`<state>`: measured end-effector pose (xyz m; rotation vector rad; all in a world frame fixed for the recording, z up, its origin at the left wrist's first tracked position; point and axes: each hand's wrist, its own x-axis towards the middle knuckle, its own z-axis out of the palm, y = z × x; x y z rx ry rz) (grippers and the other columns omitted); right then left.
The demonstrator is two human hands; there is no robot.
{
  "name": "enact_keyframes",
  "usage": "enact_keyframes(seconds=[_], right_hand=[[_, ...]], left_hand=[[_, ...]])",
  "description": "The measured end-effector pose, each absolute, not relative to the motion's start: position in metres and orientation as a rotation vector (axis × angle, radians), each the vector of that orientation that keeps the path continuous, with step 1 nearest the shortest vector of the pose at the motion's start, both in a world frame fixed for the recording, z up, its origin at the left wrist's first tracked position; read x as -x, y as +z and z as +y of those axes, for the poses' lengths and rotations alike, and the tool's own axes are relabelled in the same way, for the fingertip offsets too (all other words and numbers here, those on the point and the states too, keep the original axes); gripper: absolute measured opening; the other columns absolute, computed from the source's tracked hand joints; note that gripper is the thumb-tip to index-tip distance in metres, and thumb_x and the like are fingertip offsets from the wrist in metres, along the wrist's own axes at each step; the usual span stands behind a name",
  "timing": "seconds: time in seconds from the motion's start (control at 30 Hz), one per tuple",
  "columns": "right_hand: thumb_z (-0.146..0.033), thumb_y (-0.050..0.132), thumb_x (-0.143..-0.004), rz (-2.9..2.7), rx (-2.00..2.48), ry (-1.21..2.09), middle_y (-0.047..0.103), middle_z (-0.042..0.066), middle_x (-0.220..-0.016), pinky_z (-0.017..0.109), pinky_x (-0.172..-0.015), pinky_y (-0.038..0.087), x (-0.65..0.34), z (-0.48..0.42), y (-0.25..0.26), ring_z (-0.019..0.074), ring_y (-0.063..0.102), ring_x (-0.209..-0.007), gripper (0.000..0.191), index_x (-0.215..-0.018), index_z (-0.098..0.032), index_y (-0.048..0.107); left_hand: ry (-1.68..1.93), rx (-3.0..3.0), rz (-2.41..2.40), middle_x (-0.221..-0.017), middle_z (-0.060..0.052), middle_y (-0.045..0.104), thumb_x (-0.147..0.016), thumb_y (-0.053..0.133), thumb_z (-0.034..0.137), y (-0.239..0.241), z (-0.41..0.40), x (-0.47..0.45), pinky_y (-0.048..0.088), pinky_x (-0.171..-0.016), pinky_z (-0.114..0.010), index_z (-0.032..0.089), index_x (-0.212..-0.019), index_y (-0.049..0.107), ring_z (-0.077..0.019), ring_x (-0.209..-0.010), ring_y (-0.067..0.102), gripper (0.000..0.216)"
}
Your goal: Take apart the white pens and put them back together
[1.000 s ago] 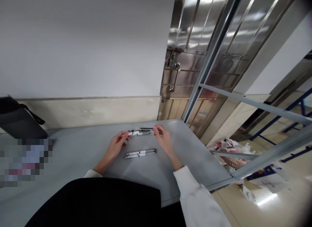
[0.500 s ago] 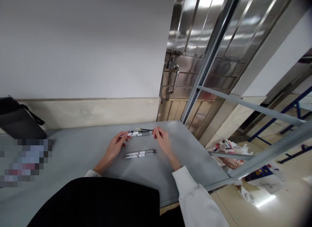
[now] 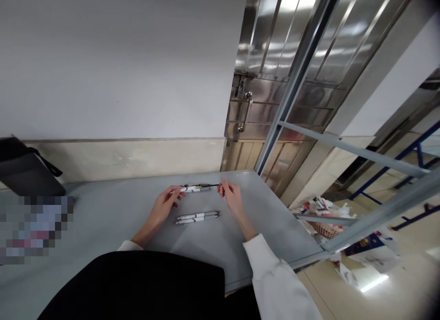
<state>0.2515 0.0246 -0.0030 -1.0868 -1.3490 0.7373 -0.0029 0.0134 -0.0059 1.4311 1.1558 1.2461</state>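
My left hand (image 3: 164,207) pinches the left end of a white pen barrel (image 3: 192,188) held level just above the grey table (image 3: 103,219). My right hand (image 3: 231,197) pinches a thin dark refill (image 3: 210,186) that lines up with the barrel's right end and seems partly inside it. Two more white pens (image 3: 196,217) lie side by side on the table between my wrists, nearer to me.
A black bag (image 3: 25,171) leans against the wall at the far left. A steel door with a handle (image 3: 245,111) stands behind the table's right corner. A metal frame bar (image 3: 343,148) crosses on the right, with a basket of litter (image 3: 323,214) on the floor below.
The thin dark refill, which was above the barrel, now lies in line with its right end. My right hand has dropped slightly. The two pens on the table have not moved.
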Motion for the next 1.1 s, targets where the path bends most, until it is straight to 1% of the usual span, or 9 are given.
enact_keyframes(seconds=[0.17, 0.33, 0.43, 0.53, 0.63, 0.83, 1.1], right_hand=[[-0.066, 0.047, -0.097, -1.365, 1.077, 0.74, 0.062, 0.003, -0.068, 0.034, -0.063, 0.045, -0.2538, 0.0274, -0.0062, 0.0193, 0.056, -0.062, 0.056, -0.06, -0.024, 0.051], [-0.064, 0.052, -0.095, -1.378, 1.121, 0.727, 0.063, 0.002, -0.072, 0.033, -0.065, 0.047, -0.2558, 0.0301, -0.0099, 0.0196, 0.058, -0.066, 0.046, -0.073, -0.024, 0.06], [-0.061, 0.054, -0.095, -1.39, 1.122, 0.713, 0.066, 0.003, -0.076, 0.035, -0.066, 0.049, -0.2558, 0.0293, -0.0096, 0.0201, 0.06, -0.067, 0.041, -0.08, -0.024, 0.062], [-0.059, 0.054, -0.096, -1.41, 1.121, 0.689, 0.065, 0.004, -0.075, 0.036, -0.066, 0.048, -0.2549, 0.0271, -0.0076, 0.0211, 0.06, -0.068, 0.039, -0.086, -0.023, 0.064], [-0.06, 0.055, -0.095, -1.428, 1.13, 0.662, 0.063, 0.004, -0.072, 0.037, -0.063, 0.046, -0.2539, 0.0257, -0.0061, 0.0217, 0.06, -0.065, 0.039, -0.087, -0.024, 0.064], [-0.06, 0.062, -0.09, -1.422, 1.151, 0.712, 0.065, 0.003, -0.074, 0.037, -0.062, 0.047, -0.2533, 0.0264, -0.0064, 0.0226, 0.06, -0.065, 0.036, -0.094, -0.024, 0.065], [-0.054, 0.061, -0.091, -1.425, 1.169, 0.697, 0.066, 0.003, -0.075, 0.036, -0.062, 0.047, -0.2538, 0.0259, -0.0055, 0.0221, 0.06, -0.065, 0.03, -0.095, -0.024, 0.065]], left_hand=[[1.248, -1.432, 1.161, -0.092, -0.009, 0.074, -0.079, 0.069, 0.066, -0.0053, 0.0157, 0.0065, 0.051, -0.061, -0.026, 0.019, -0.099, 0.072, -0.0222, -0.083, 0.064, 0.052], [1.265, -1.436, 1.163, -0.092, -0.008, 0.074, -0.08, 0.068, 0.063, -0.0044, 0.0151, 0.0054, 0.05, -0.061, -0.026, 0.019, -0.099, 0.073, -0.0217, -0.083, 0.064, 0.048], [1.253, -1.452, 1.143, -0.091, -0.008, 0.074, -0.082, 0.068, 0.062, -0.0064, 0.0146, 0.0031, 0.05, -0.061, -0.026, 0.019, -0.098, 0.073, -0.021, -0.082, 0.064, 0.045], [1.255, -1.451, 1.137, -0.091, -0.008, 0.074, -0.082, 0.068, 0.062, -0.0078, 0.0143, 0.0021, 0.05, -0.06, -0.026, 0.02, -0.098, 0.073, -0.0209, -0.08, 0.065, 0.045], [1.262, -1.451, 1.159, -0.091, -0.008, 0.075, -0.081, 0.067, 0.063, -0.0079, 0.0144, 0.0025, 0.05, -0.061, -0.026, 0.02, -0.099, 0.073, -0.0217, -0.081, 0.066, 0.047], [1.247, -1.455, 1.135, -0.091, -0.008, 0.075, -0.081, 0.068, 0.064, -0.0091, 0.0158, 0.0029, 0.051, -0.06, -0.026, 0.019, -0.1, 0.073, -0.0214, -0.08, 0.065, 0.049], [1.244, -1.457, 1.138, -0.092, -0.008, 0.074, -0.082, 0.067, 0.065, -0.0072, 0.0135, -0.0001, 0.051, -0.061, -0.026, 0.02, -0.099, 0.073, -0.0217, -0.082, 0.065, 0.049]])
